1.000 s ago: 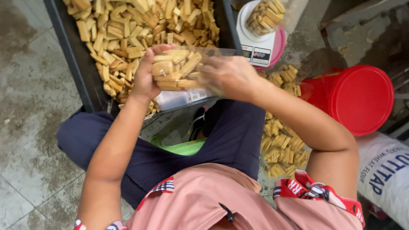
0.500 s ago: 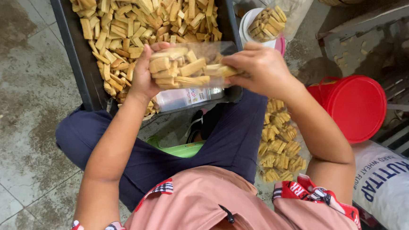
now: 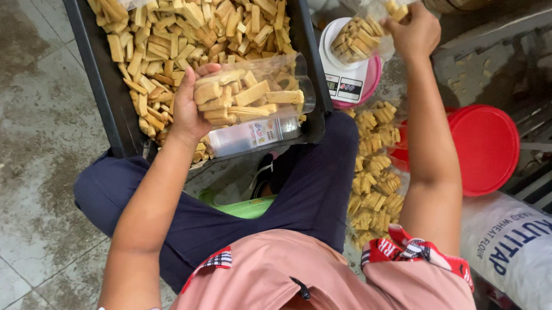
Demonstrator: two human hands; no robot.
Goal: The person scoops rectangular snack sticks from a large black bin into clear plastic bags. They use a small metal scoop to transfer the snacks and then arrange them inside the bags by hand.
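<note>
Left hand (image 3: pixel 186 108) grasps a clear plastic bag (image 3: pixel 254 99) packed with tan biscuit sticks (image 3: pixel 244 95), fingers wrapped around its closed end; the bag lies tilted over the near edge of a black tray (image 3: pixel 102 80), its open mouth toward the tray's right rim. The tray holds a loose heap of the same sticks (image 3: pixel 188 22) across its whole bed. Right hand (image 3: pixel 414 29) is raised beyond the tray's right edge, clenched on a few sticks and the top of a second clear bag (image 3: pixel 356 42) of sticks, which sits on a small white scale with a pink base (image 3: pixel 347 83). On the floor between scale and knee lies a pile of filled bags (image 3: pixel 370 173). A red lidded bucket (image 3: pixel 484 148) stands just beside the right forearm; a white flour sack (image 3: pixel 525 253) lies at the floor's right edge. Person is seated, dark trousers, pink shirt.
</note>
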